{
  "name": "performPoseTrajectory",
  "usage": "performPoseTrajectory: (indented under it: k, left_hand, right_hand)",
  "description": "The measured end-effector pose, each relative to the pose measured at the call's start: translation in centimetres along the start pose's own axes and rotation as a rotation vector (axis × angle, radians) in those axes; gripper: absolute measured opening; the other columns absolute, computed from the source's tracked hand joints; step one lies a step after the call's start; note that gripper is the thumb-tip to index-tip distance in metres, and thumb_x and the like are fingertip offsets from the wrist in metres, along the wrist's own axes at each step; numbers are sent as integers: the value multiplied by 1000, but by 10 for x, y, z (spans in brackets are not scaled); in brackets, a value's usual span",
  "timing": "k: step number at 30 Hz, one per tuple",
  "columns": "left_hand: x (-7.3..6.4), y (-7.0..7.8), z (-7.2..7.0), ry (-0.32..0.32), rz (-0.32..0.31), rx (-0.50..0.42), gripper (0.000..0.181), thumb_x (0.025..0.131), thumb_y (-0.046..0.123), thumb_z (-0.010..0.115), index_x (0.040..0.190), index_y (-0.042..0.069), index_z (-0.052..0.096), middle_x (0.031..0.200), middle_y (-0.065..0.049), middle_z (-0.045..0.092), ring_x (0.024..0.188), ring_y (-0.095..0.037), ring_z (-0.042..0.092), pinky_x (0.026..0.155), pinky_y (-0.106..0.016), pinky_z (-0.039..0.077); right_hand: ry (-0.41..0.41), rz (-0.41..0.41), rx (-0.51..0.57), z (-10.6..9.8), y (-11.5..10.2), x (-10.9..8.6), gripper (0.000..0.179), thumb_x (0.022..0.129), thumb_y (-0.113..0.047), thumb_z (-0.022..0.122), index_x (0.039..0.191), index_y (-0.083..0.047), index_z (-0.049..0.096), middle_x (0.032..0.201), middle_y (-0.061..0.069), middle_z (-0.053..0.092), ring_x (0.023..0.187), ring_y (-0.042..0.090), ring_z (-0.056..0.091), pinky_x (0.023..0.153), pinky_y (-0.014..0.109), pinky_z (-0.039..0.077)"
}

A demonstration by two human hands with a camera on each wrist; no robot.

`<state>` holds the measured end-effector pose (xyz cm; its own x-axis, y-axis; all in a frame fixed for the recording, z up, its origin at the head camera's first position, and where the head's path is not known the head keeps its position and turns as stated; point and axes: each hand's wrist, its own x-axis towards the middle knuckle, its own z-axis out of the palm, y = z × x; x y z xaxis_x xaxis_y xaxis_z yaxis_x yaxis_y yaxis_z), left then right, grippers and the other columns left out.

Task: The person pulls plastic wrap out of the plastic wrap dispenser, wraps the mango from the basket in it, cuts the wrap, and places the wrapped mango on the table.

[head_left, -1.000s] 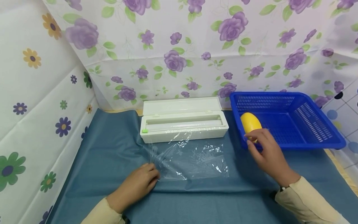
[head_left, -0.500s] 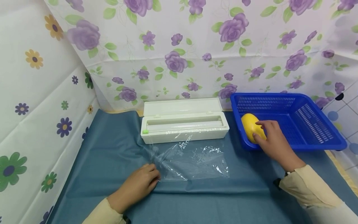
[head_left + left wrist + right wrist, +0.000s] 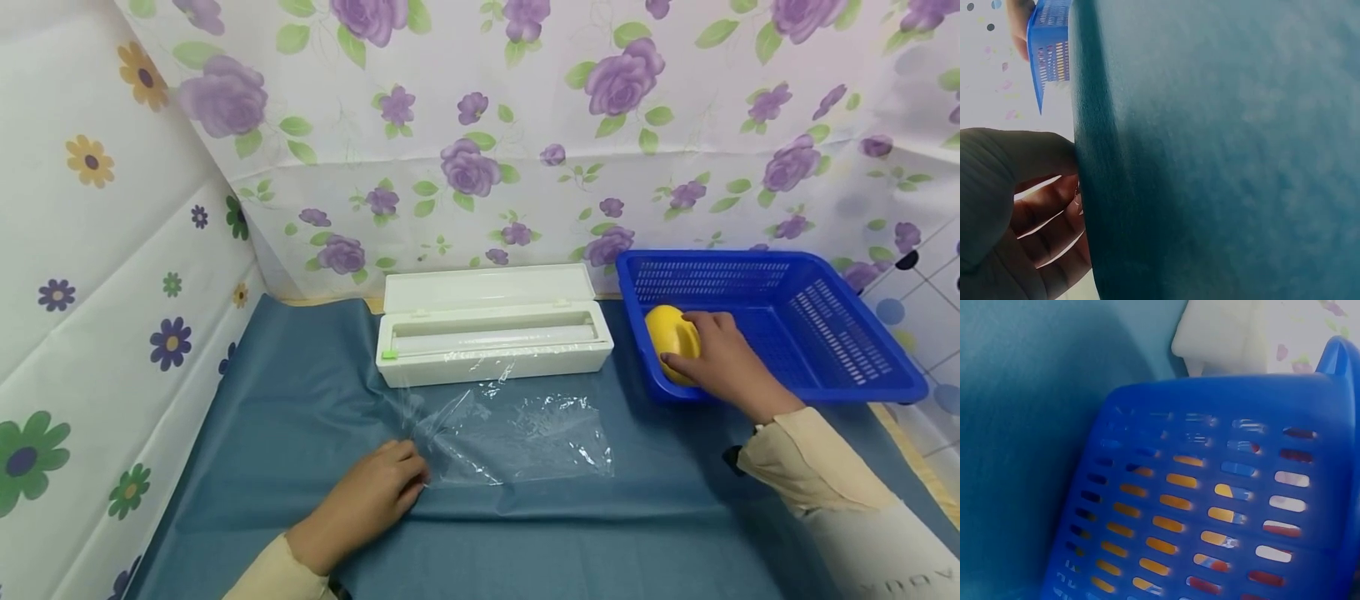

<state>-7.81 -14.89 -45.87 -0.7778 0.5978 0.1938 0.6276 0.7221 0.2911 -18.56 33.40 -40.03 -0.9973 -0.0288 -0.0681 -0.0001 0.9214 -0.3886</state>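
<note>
In the head view my right hand [image 3: 723, 358] is at the left end of the blue plastic basket [image 3: 780, 333], its thumb and fingers round a smooth yellow oval fruit [image 3: 667, 333]. Orange-yellow patches of that fruit [image 3: 1175, 502] show through the slots in the right wrist view, where the basket wall hides the hand. A clear sheet of plastic wrap [image 3: 517, 437] lies on the cloth, drawn from a white dispenser box [image 3: 495, 362] with its lid up. My left hand [image 3: 367, 496] holds the sheet's near left corner; its fingertips are partly hidden in the left wrist view.
A blue-green cloth [image 3: 285, 425] covers the table. Behind it hangs a floral curtain [image 3: 465, 125], and another flowered sheet [image 3: 97, 275] borders the left side. On the box's front edge sits a small green slider [image 3: 388, 355].
My right hand has moved over the basket's rim and its fingers have closed round the yellow fruit. The left hand and the plastic wrap have stayed in place.
</note>
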Motion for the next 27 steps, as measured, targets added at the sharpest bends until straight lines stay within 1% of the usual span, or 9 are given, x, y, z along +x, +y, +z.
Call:
performPoseTrajectory:
  k: [2,7,12,16,21,24,27]
  left_hand:
    - [0,0,0,0,-3,-2,11,85,12,80,85,18,70,81,11,54,75,-5,47,68,-25,48]
    - [-1,-1,2,-1,-12,-7,12,85,12,80,85,18,70,81,11,54,76,-5,48,68,-25,49]
    - [-1,-2,4,6,-11,-9,12,84,13,81,85,18,70,82,11,55,76,-5,49,69,-25,49]
    - [0,-3,5,18,-6,-7,13,83,13,82,85,18,70,82,11,54,76,-6,49,69,-26,49]
    - [-1,-3,5,20,-9,-7,13,84,13,82,85,18,71,82,11,54,76,-5,49,69,-25,49]
    - [-1,-3,4,22,-7,-6,12,84,12,81,85,18,71,82,11,55,77,-5,49,69,-25,49]
    - [-1,-2,3,17,-10,-6,12,85,12,80,86,18,71,83,11,55,77,-5,49,69,-25,49]
  right_hand:
    - [-10,9,-15,0,0,4,87,93,-44,68,151,8,31,140,40,31,109,49,47,88,64,50]
    - [-46,54,-47,-1,1,11,93,91,-50,69,153,6,27,140,40,30,109,50,47,90,66,51]
    - [-77,88,-49,0,1,16,95,91,-49,69,155,5,23,140,40,29,109,50,48,91,66,52]
    - [-105,97,-59,1,0,18,96,91,-48,68,155,5,20,137,40,30,105,49,49,87,64,53]
    - [-143,92,-87,0,-1,21,97,91,-47,66,154,7,17,129,40,35,96,47,54,79,57,54]
    - [-158,97,-103,-1,-2,22,98,91,-46,66,154,9,16,125,42,38,94,47,54,77,56,53]
    - [-172,105,-110,-1,-2,23,97,91,-45,66,153,10,15,124,42,40,95,47,54,79,57,52]
